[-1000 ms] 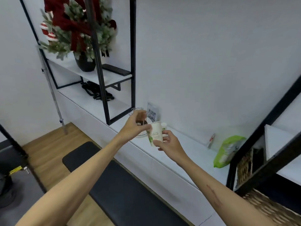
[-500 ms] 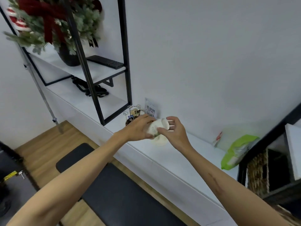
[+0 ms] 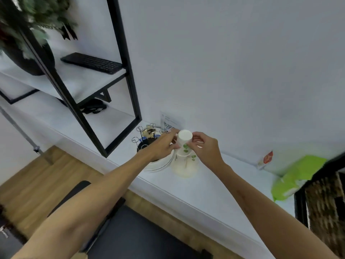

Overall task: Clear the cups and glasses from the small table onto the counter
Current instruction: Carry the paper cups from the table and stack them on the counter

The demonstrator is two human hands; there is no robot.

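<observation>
A white paper cup [image 3: 184,142] with green leaf print is turned upside down on top of another upside-down paper cup [image 3: 185,166] that stands on the white counter [image 3: 214,189]. My left hand [image 3: 162,145] pinches the upper cup from the left. My right hand [image 3: 203,148] pinches it from the right. Both forearms reach in from the bottom of the view.
White plates [image 3: 160,166] lie left of the cups, partly under my left hand. A black wire holder [image 3: 147,139] and a QR code sign [image 3: 169,126] stand behind. A black shelf frame [image 3: 119,75] with a keyboard [image 3: 91,62] is at left, a green packet [image 3: 293,178] at right, a dark bench [image 3: 130,230] below.
The cup was upright in my hands over the counter. It has been flipped over and lowered onto the other upside-down cup. The view has moved closer and tilted down.
</observation>
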